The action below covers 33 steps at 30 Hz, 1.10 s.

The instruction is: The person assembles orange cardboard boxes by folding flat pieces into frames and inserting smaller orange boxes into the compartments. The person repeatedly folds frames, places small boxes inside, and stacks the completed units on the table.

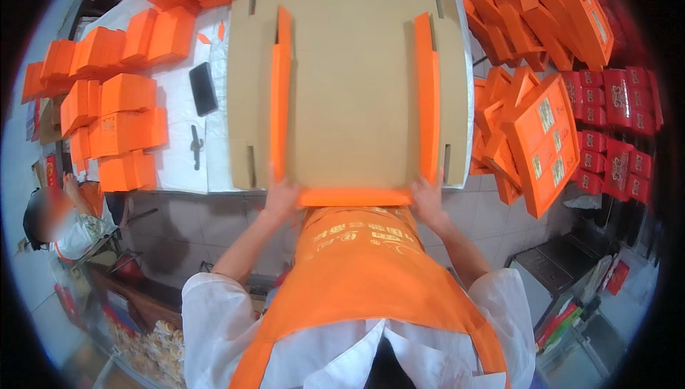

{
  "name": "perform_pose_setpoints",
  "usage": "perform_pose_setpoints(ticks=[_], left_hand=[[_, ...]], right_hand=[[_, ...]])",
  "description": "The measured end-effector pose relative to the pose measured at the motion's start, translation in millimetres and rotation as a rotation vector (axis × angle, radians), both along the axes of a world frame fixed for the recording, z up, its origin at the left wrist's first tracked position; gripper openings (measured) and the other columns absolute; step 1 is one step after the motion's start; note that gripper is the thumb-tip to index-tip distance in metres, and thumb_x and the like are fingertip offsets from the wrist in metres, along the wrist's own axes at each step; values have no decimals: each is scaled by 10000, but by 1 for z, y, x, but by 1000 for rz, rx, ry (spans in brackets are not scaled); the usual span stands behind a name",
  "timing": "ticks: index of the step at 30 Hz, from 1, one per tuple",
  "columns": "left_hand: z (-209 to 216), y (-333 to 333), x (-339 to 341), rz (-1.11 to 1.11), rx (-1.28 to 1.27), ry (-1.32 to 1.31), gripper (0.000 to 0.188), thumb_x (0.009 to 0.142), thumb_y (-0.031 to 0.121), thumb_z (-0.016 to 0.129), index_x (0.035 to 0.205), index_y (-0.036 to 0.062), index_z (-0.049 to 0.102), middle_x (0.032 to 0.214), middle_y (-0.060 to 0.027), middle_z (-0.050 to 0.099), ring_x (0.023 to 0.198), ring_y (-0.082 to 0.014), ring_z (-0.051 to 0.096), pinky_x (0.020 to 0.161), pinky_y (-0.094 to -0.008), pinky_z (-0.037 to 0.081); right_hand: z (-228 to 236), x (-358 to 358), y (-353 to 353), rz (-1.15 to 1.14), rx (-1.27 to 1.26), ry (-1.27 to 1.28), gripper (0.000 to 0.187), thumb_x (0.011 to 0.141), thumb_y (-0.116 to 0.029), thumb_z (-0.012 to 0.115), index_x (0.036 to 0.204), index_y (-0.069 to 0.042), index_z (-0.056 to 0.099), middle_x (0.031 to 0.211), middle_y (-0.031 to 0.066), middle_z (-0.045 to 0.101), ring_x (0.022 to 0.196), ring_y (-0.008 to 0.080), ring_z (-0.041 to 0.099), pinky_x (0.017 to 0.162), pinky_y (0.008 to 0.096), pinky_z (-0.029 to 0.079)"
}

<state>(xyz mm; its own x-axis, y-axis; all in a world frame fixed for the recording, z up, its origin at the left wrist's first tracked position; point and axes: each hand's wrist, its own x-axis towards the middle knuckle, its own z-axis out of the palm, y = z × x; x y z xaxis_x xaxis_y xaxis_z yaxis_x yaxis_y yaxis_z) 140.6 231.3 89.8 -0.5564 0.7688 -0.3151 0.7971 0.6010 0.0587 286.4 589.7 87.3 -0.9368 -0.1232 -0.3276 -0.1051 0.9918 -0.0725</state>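
Observation:
A large flat cardboard box blank (pixel 349 89) lies in front of me, plain brown side up. Its left orange wall (pixel 281 103) and right orange wall (pixel 427 96) stand folded up, and the near orange wall (pixel 355 197) is raised against my apron. At the near left corner, my left hand (pixel 284 199) grips the blank, fingers closed over the wall. The near right corner is held by my right hand (pixel 426 200) in the same way. Slotted brown flaps stick out on both sides. My fingertips are partly hidden by the folded edges.
Orange boxes (pixel 114 114) stand on the white-covered table (pixel 175 164) at left, beside a black phone (pixel 203 89) and a small dark tool (pixel 196 148). Orange box trays (pixel 542 139) are stacked at right, near red boxes (pixel 614 125). Another person (pixel 78 225) is at far left.

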Motion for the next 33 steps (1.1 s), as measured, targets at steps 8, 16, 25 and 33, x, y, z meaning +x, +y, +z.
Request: perform_pose_setpoints(ticks=[8,16,25,33], left_hand=[[10,-30,20,-37,72,-307,447,682,436,671,996,123,611,846,-17,587,960,-200,532,1020,-659,22],[21,0,-100,543,620,-227,544,803,298,593,1242,22,429,1242,-184,460,1198,-314,395,1053,-505,152],[-23,87,-234,1133,997,-585,516,818,158,606,1268,-1,410,1227,-133,489,1119,-195,474,897,-308,412],[-36,43,-214,938,1002,-684,340,842,156,562,1133,-11,508,1135,-75,530,1038,-139,504,916,-275,375]], right_hand=[[11,16,7,57,-153,-366,392,712,-272,647,1014,-38,558,1061,110,555,1157,245,428,997,663,63],[33,-133,60,-801,-718,234,601,822,-354,583,1257,7,380,1254,190,444,1218,327,374,1015,403,288],[-33,-275,96,-947,-1036,262,429,836,-209,591,1186,12,477,1060,96,578,944,162,543,819,280,424],[-27,-253,110,-815,-1326,-70,224,829,-179,582,977,-12,605,925,34,597,833,98,535,759,233,420]])
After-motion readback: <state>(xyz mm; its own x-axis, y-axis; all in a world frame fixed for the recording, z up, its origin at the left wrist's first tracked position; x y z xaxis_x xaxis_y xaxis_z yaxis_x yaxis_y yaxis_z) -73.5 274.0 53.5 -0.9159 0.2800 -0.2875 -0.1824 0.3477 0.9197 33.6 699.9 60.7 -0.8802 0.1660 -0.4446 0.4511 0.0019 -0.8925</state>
